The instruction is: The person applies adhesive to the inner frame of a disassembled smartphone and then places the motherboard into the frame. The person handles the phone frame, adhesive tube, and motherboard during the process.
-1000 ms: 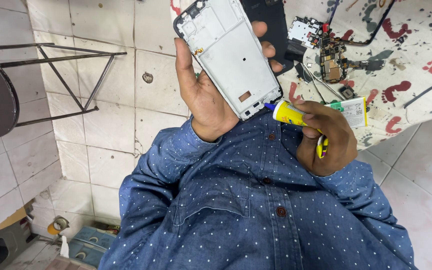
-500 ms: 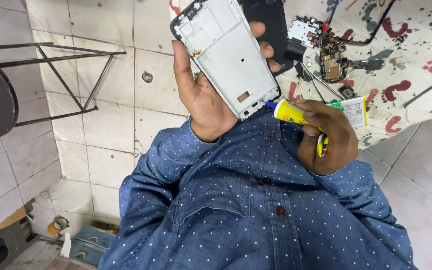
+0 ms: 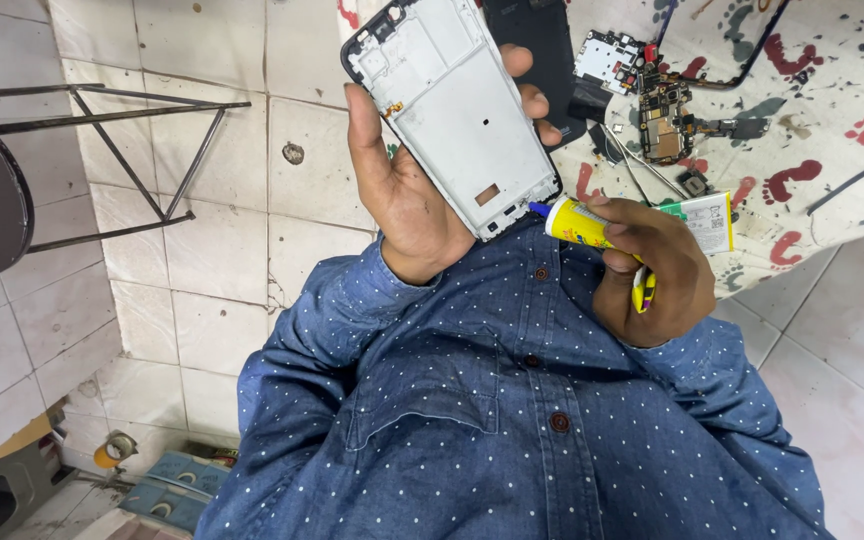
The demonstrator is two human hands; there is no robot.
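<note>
Left hand [image 3: 407,200] clamps phone frame [image 3: 457,115], right hand [image 3: 652,275] squeezes glue tube [image 3: 580,222] at frame's 5 o'clock corner; over-squeeze risks flooding it.

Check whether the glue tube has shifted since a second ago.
No. The yellow glue tube in the right hand keeps its tip at the phone frame's lower corner, as placed before against the footprint-patterned cloth.

Your right hand [image 3: 652,275] grips a small yellow glue tube [image 3: 584,224], its printed label wrapped round the body and its blue nozzle touching the lower corner of the white phone frame [image 3: 457,110] in your left hand [image 3: 407,195]. Just behind your right hand, a flat white rectangular pack with a green edge [image 3: 707,220] lies on the patterned cloth [image 3: 832,130].
</note>
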